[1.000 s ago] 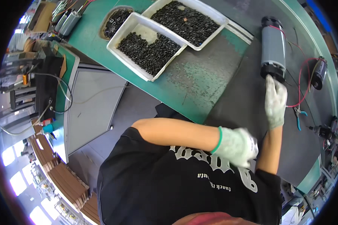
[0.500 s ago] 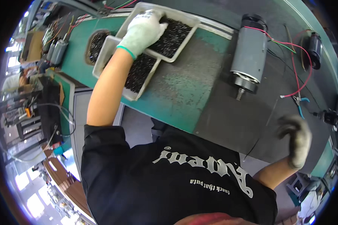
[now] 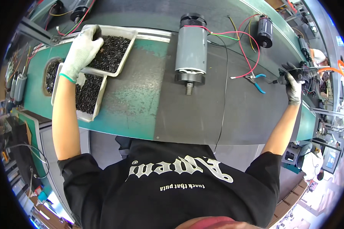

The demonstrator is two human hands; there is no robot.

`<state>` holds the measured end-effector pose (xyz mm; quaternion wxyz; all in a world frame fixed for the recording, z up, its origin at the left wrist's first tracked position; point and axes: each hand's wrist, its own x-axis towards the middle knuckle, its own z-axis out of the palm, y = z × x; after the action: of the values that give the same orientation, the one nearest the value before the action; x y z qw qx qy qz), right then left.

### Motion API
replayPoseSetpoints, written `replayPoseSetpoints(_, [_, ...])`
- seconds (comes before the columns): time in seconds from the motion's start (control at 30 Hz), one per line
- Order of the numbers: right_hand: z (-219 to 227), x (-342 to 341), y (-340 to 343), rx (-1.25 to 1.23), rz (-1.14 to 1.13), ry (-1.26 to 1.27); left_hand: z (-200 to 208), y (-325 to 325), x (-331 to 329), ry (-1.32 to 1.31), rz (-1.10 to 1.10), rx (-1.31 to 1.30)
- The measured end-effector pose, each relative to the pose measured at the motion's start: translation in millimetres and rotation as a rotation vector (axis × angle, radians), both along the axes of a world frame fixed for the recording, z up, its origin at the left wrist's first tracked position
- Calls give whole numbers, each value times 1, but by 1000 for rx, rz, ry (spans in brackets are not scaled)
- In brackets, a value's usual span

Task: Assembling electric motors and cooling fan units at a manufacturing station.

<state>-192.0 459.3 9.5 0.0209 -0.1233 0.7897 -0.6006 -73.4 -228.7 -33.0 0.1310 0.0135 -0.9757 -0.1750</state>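
My left hand (image 3: 82,51), in a white knit glove with dark fingertips, is at the left end of the far white bin (image 3: 125,57). Its fingers are curled over small black screw-like parts (image 3: 112,47); whatever lies between them is hidden. Below that wrist, a nearer white bin (image 3: 97,107) holds more black parts. On the right, my gloved right hand (image 3: 293,87) is closed around a black power screwdriver (image 3: 304,74), whose bit points left. Between the hands lies a grey cylindrical motor (image 3: 191,51) with a threaded shaft toward me.
Blue-handled pliers (image 3: 260,86) lie left of the screwdriver. Red and green wires (image 3: 242,38) trail from the motor; a smaller black motor (image 3: 264,31) stands beyond them. An orange coiled hose (image 3: 342,70) is at far right. More parts sit in a recess (image 3: 51,78) on the left.
My right hand has moved away from me across the table and taken hold of the screwdriver. My left hand remains at the far bin. The whole view has shifted to the right.
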Motion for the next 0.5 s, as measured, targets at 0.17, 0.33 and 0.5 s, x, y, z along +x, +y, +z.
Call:
replayPoseSetpoints(0.17, [13,43,-68,-264,-142,235,14,22,21,-37,88,469])
replayPoseSetpoints(0.33, [46,127,-199,-894,129,221,26,65,37,32,76,581])
replayPoseSetpoints(0.5, [62,141,-236,-1187,201,78,68,171,100,-108,-153,1438])
